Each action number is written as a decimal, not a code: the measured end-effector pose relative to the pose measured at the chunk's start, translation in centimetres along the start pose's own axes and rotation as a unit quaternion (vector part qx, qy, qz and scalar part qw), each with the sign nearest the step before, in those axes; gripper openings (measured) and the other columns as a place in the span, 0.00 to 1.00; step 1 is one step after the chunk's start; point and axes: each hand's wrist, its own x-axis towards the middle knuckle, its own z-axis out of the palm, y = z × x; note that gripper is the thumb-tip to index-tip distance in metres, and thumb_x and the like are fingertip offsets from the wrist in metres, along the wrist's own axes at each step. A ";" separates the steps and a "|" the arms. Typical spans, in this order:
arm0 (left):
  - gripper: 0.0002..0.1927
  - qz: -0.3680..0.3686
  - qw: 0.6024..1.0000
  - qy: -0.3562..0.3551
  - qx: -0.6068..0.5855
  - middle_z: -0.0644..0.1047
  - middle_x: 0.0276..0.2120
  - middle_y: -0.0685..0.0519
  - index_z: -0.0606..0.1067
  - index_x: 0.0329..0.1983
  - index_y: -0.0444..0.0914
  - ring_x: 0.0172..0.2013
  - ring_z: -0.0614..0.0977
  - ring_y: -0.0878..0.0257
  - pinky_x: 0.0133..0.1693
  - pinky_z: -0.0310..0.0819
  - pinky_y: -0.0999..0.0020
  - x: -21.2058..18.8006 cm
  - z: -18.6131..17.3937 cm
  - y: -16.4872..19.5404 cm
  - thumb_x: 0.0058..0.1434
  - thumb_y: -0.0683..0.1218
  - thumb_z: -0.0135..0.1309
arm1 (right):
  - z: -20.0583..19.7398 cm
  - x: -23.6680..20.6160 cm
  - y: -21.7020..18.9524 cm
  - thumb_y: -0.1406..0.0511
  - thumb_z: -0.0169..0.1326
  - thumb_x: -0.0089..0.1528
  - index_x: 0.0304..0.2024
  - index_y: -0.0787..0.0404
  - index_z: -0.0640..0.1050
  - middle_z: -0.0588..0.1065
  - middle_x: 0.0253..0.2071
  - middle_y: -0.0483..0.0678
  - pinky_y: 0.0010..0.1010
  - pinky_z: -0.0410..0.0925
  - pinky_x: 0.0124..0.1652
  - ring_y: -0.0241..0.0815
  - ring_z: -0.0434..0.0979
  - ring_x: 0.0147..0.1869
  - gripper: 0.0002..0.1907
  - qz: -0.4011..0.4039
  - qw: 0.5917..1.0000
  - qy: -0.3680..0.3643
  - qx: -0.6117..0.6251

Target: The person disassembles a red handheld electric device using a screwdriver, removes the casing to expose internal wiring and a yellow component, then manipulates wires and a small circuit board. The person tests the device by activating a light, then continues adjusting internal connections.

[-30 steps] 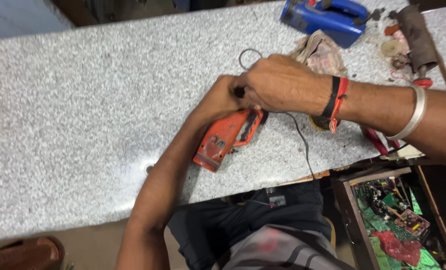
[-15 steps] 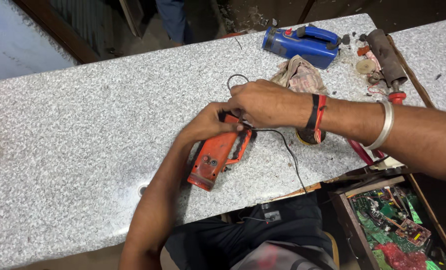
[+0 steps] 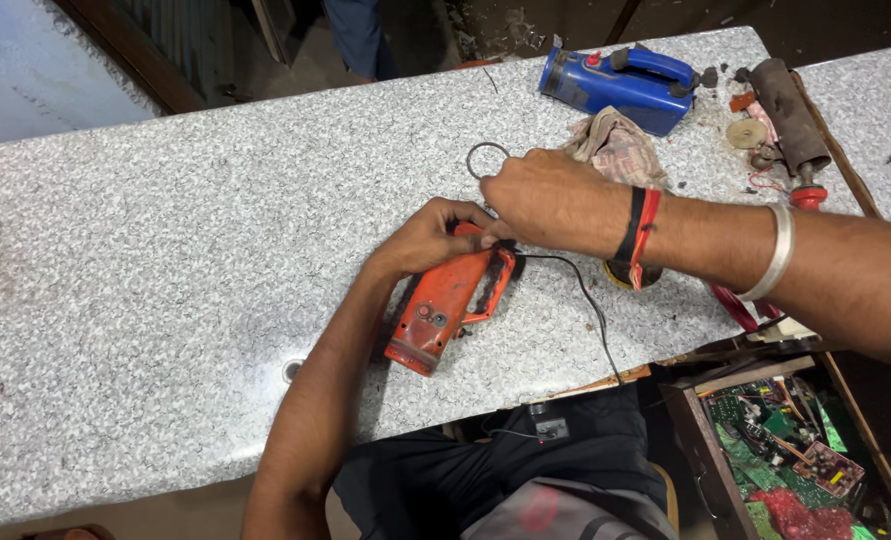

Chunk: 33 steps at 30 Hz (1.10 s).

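An orange power-tool housing point(image 3: 443, 310) lies on the speckled granite counter point(image 3: 165, 270). My left hand point(image 3: 427, 236) grips its upper end. My right hand point(image 3: 542, 200) reaches across from the right and pinches something small at the housing's top, hidden by my fingers. A thin black wire point(image 3: 585, 300) runs from that spot down over the counter's front edge. A small metal ring point(image 3: 487, 160) lies just beyond my right hand.
A blue torch-like tool point(image 3: 620, 88), a crumpled rag point(image 3: 620, 150) and a dark cylindrical part point(image 3: 787, 115) sit at the back right. An open drawer point(image 3: 790, 455) of circuit boards stands at the lower right. A person's legs point(image 3: 355, 35) stand beyond the counter.
The view has shifted, so the counter and tool sit lower in frame. Both hands stay at the housing's top end, and the right hand has moved slightly up off it.
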 end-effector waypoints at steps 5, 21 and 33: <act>0.11 -0.017 1.000 0.016 0.001 0.84 0.37 0.52 0.82 0.44 0.35 0.39 0.83 0.66 0.46 0.77 0.69 -0.3 0.0 0.0 0.59 0.42 0.61 | -0.1 -0.1 -0.2 0.53 0.50 0.72 0.32 0.66 0.82 0.79 0.27 0.59 0.46 0.75 0.38 0.58 0.82 0.33 0.25 -0.008 1.000 -0.005 -0.021; 0.13 0.029 0.999 0.025 0.005 0.82 0.37 0.49 0.80 0.44 0.32 0.39 0.81 0.64 0.46 0.75 0.68 0.1 -0.3 -0.2 0.63 0.39 0.46 | -0.8 0.1 -0.6 0.52 0.59 0.63 0.37 0.66 0.80 0.79 0.26 0.58 0.47 0.76 0.34 0.56 0.83 0.32 0.21 0.008 1.000 -0.011 0.006; 0.45 -0.056 0.979 0.086 -0.176 0.80 0.44 0.45 0.74 0.55 0.34 0.46 0.82 0.57 0.51 0.79 0.61 0.5 -0.3 -0.7 0.67 0.73 0.21 | -0.6 0.1 -0.3 0.61 0.53 0.66 0.36 0.61 0.80 0.78 0.27 0.55 0.49 0.74 0.34 0.57 0.82 0.30 0.10 -0.053 0.997 0.046 0.029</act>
